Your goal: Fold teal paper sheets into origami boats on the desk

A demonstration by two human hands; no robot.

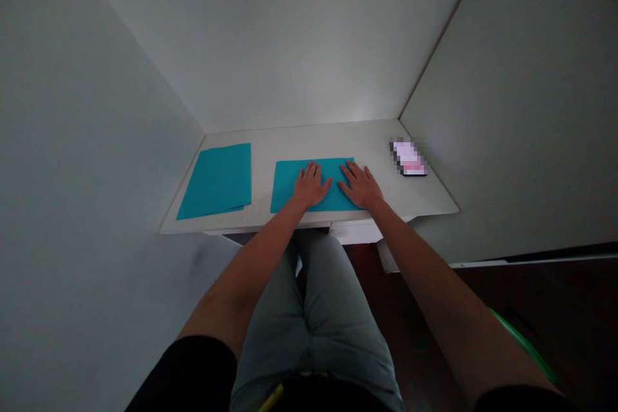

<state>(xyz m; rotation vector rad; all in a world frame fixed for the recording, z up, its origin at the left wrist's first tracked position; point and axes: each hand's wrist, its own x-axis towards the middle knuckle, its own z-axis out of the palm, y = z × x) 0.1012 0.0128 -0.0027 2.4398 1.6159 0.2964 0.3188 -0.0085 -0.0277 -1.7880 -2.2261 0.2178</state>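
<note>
A teal paper sheet point(286, 181) lies on the white desk point(309, 139) in front of me. My left hand point(310, 185) rests flat on its middle, fingers stretched out. My right hand point(360, 185) lies flat on the sheet's right part, fingers spread, with its outer edge past the paper on the desk. Neither hand holds anything. A second stack of teal paper point(217, 180) lies apart to the left, untouched.
A phone point(408, 158) lies at the desk's right, by the right wall panel. White panels enclose the desk on the left, back and right. My legs in grey trousers sit under the front edge. Something green point(526, 344) shows on the dark floor at lower right.
</note>
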